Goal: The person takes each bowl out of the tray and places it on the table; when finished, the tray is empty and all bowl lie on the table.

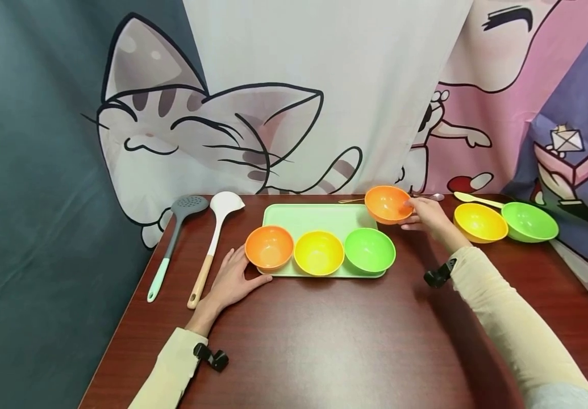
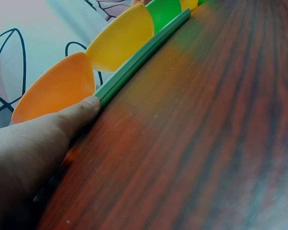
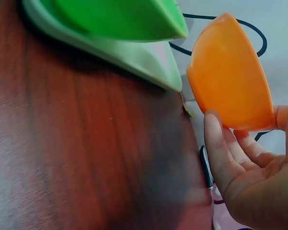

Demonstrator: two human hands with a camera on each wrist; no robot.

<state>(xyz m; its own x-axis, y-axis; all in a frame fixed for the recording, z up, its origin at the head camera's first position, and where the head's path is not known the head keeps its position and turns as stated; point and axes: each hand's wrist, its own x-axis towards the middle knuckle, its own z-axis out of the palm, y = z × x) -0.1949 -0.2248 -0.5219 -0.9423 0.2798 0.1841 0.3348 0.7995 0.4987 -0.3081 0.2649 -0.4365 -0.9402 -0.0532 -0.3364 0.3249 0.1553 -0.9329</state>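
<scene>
My right hand (image 1: pixel 430 218) pinches the rim of an orange bowl (image 1: pixel 387 203), held up over the back right corner of the pale green tray (image 1: pixel 314 215). In the right wrist view that raised bowl (image 3: pixel 233 76) is tilted, with fingers under it and the thumb at its rim. Along the tray's front stand a second orange bowl (image 1: pixel 269 248), a yellow bowl (image 1: pixel 319 253) and a green bowl (image 1: pixel 370 250). My left hand (image 1: pixel 232 279) rests at the tray's front left corner, fingers extended beside the orange bowl, its thumb (image 2: pixel 84 111) touching the tray's front edge.
A grey slotted turner (image 1: pixel 187 205) and a white ladle (image 1: pixel 224 203) lie at the left. Another yellow bowl (image 1: pixel 479 223) and green bowl (image 1: pixel 529 222) stand at the right, near a yellow knife (image 1: pixel 472 197) and a spoon (image 1: pixel 436 197). A printed curtain (image 1: pixel 324 45) hangs behind the table.
</scene>
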